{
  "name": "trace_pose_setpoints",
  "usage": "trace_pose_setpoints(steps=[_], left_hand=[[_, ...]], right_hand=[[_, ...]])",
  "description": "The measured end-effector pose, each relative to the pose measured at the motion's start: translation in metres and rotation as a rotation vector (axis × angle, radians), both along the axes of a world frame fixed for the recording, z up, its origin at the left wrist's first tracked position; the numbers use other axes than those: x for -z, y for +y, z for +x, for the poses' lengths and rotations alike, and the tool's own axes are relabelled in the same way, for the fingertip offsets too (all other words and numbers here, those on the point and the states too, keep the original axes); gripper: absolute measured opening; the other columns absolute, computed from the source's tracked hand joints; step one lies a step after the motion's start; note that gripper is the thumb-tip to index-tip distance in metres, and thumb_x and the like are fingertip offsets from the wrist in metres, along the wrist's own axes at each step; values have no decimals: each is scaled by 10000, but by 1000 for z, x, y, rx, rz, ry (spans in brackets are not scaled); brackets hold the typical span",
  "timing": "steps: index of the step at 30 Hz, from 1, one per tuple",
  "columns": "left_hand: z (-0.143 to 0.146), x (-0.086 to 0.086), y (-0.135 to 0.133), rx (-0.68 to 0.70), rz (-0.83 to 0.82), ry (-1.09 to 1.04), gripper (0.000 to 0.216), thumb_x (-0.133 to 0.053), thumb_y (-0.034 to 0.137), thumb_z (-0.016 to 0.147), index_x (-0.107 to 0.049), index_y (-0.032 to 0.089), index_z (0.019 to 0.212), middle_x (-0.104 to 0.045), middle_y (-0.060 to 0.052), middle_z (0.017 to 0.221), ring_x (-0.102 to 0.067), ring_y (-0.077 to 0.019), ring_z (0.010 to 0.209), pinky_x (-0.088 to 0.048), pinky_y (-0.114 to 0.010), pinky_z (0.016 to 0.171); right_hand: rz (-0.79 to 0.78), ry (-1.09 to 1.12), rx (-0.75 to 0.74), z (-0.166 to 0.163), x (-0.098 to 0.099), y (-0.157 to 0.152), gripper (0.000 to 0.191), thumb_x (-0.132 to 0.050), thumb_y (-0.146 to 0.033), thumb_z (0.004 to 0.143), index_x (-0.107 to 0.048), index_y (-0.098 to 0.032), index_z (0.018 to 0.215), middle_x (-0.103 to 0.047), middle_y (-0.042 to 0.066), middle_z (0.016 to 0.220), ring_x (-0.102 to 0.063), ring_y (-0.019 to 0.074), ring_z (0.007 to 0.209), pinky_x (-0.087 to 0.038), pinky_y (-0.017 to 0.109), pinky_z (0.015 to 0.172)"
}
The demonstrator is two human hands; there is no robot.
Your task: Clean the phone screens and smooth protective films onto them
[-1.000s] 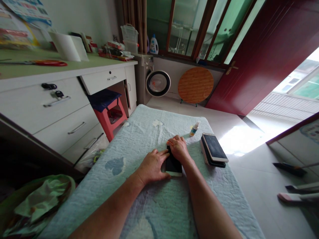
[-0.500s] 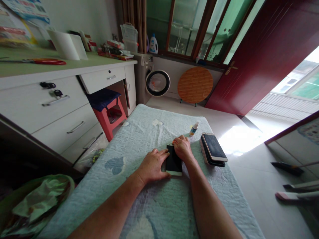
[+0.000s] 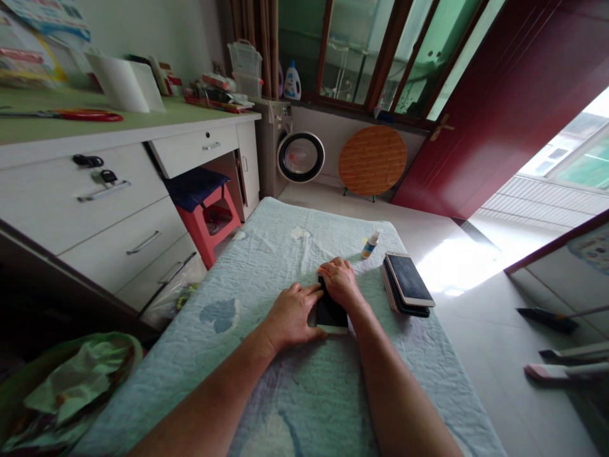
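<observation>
A smartphone (image 3: 332, 314) with a dark screen and light borders lies face up on the cloth-covered table. My left hand (image 3: 292, 315) grips it along its left side, thumb at the near end and fingers at the upper left edge. Over the phone's far end, my right hand (image 3: 339, 280) presses down with bent fingers on a small orange cloth (image 3: 321, 271), which is mostly hidden under them. Beyond the right hand stands a small spray bottle (image 3: 370, 245) with a white cap. To the right is a stack of phones (image 3: 409, 280), the top one gold-edged.
A pale green quilted cover (image 3: 266, 254) spreads over the table. White drawers (image 3: 114, 209) and a red stool (image 3: 209, 219) stand at the left, with a bin (image 3: 71, 387) near the front. An open washing machine door (image 3: 301, 157) and a round wooden tabletop (image 3: 373, 160) are farther back.
My right hand has slid left across the phone's far end, covering its top edge and more of the orange cloth. My left hand stays in place on the phone.
</observation>
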State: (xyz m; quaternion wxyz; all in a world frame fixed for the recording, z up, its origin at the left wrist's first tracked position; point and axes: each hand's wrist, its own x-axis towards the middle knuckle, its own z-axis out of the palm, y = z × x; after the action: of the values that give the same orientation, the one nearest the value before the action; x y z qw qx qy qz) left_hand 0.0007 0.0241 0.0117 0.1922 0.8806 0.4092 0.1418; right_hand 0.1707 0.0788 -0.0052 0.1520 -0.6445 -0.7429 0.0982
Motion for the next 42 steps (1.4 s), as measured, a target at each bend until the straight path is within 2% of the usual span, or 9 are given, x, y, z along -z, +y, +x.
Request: trace_pose_setpoints(steps=[13, 26, 42], left_hand=[[1, 1, -1, -29, -10, 32, 827, -753, 574, 620, -544, 175, 1314, -501, -96, 1422, -521, -335, 1133, -431, -436, 978], [2, -3, -3, -45, -13, 40, 812, -753, 575, 623, -552, 177, 1301, -509, -94, 1415, -527, -327, 1143, -432, -420, 976], [1, 1, -2, -49, 3, 33, 825, -755, 591, 611, -551, 185, 1301, -511, -92, 1412, -529, -328, 1125, -441, -425, 959]], right_hand=[[19, -94, 106, 23, -1, -2, 282, -442, -283, 953, -698, -174, 909, -617, 88, 921, -511, 189, 898, -327, 280, 842], [15, -63, 191, 20, -5, -10, 259, -454, -260, 943, -690, -154, 921, -610, 93, 912, -533, 176, 861, -341, 240, 805], [13, -95, 290, 18, -5, -12, 279, -427, -259, 947, -679, -148, 906, -614, 95, 890, -550, 166, 826, -351, 239, 762]])
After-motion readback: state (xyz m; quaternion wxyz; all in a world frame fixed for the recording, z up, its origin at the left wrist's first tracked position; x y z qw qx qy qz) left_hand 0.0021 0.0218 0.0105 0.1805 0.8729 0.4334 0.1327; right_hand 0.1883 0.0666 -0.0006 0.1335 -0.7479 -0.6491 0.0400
